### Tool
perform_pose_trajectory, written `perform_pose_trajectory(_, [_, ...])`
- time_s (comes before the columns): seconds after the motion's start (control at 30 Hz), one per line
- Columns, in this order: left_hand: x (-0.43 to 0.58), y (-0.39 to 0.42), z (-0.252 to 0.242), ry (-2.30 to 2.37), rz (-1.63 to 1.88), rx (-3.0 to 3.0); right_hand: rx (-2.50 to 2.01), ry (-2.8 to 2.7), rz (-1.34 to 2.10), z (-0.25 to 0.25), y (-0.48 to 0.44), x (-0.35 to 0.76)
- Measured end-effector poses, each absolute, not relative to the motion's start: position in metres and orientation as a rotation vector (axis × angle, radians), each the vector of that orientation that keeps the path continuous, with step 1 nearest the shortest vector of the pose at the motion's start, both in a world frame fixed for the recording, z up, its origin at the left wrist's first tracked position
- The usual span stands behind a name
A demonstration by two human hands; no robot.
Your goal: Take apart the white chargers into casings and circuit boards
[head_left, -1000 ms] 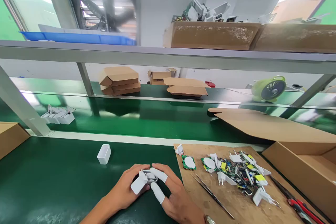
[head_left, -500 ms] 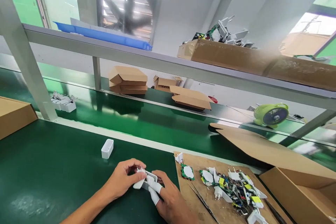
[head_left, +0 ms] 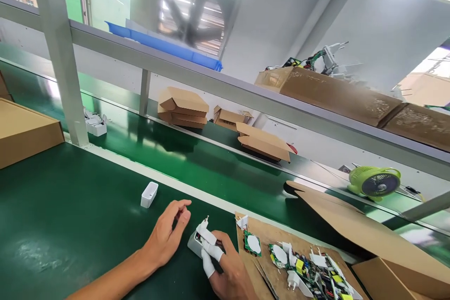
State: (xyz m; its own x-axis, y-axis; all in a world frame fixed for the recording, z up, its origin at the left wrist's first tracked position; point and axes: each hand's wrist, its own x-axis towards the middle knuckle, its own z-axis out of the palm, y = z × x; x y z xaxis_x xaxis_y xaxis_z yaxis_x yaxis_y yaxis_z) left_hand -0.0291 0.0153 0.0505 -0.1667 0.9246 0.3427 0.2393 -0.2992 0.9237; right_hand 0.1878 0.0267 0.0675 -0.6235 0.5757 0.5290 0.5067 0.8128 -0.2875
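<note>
My right hand (head_left: 227, 260), with white finger covers on two fingers, grips a white charger housing (head_left: 195, 243) above the green work surface. A white plug piece (head_left: 205, 230) with metal pins sits at the housing's open end, tilted, and some of the inside shows beside it. To the left, my left hand (head_left: 168, 234) is apart from the charger, its fingers loosely curved and holding nothing. Behind that hand stands an empty white housing (head_left: 149, 194), its opening facing up.
On a brown board (head_left: 251, 269) at right lie tweezers (head_left: 265, 279), a green circuit board (head_left: 252, 243) and a pile of circuit boards and plugs (head_left: 316, 267). An open carton (head_left: 386, 276) stands beyond. A metal post (head_left: 66, 65) rises at left; a green fan (head_left: 374, 182) stands behind.
My left hand has let go of the charger and drawn back to the left. My right hand keeps hold of it. The camera view has tilted and shifted.
</note>
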Motion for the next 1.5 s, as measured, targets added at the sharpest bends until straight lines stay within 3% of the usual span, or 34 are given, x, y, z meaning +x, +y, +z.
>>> perform_pose_trajectory(0.2, [-0.042,0.015,0.047,1.298,1.590,1.680,-0.802,-2.414,0.330,0.067,0.029,0.186])
perform_pose_trajectory(0.37, [-0.031,0.012,0.033,1.065,1.438,2.033,-0.847,-2.421,0.383,0.044,0.027,0.189])
perform_pose_trajectory(0.57, [-0.027,0.011,0.033,1.229,1.300,1.632,-0.839,-2.353,0.428,0.048,0.020,0.188])
perform_pose_trajectory(0.8, [-0.027,0.012,0.034,1.229,1.255,1.582,-0.889,-2.355,0.501,0.054,0.017,0.187])
perform_pose_trajectory(1.03, [-0.027,0.009,0.021,1.052,1.218,1.728,-0.903,-1.619,1.348,0.035,0.028,0.182])
perform_pose_trajectory(1.2, [-0.013,0.006,0.014,1.018,1.289,1.910,-0.975,-1.133,1.710,0.044,0.023,0.170])
perform_pose_trajectory(1.37, [-0.010,0.008,0.018,1.000,1.378,1.989,-1.000,-1.098,1.703,0.048,0.023,0.167])
perform_pose_trajectory(1.5, [-0.005,0.005,0.017,1.091,1.439,2.091,-1.033,-1.155,1.508,0.036,0.024,0.167])
